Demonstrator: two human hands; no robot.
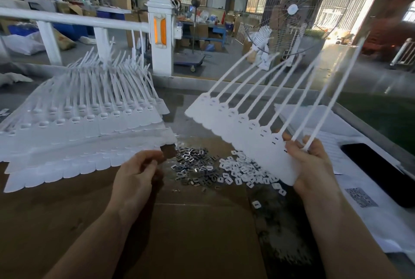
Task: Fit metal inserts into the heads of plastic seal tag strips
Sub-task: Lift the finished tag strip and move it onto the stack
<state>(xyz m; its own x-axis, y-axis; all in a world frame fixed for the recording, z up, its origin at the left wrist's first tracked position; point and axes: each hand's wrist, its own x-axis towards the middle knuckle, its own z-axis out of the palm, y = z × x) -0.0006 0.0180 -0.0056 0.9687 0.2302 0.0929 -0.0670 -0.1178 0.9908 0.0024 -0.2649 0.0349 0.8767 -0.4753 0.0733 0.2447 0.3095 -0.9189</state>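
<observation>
While the right hand [314, 162] grips a joined sheet of seal tag strips [244, 126] by its near corner, fingers curled round the last tails, the sheet hangs tilted in the air above the pile of metal inserts [193, 166]. Head view, the only one, so all notes come from it.

Left hand [139, 170]: raised just left of the insert pile, fingers loosely curled, thumb meeting fingertips. Whether it pinches an insert I cannot tell; nothing shows plainly between the pads.

White plastic caps [242, 170] lie heaped just right of the insert pile, touching it at the edge. Stacked tag sheets [78, 135] lie well left of the pile, tails fanned away from the person. A black phone [379, 173] rests far right of the pile, on white sheeting. All sits on a brown cardboard surface [179, 233].

Risks, as judged from here:
- Held sheet is gripped at one corner only; the far end sags free. A head slot may wobble as an insert is pushed in, and the insert goes in crooked or drops.
- Inserts and caps mingle at their shared edge; a wrong piece could be picked up.
- Long tails swing wide; they could sweep the loose pile across the cardboard when the sheet is lowered.
- Motion blur on the tails suggests the sheet is not steady.
</observation>
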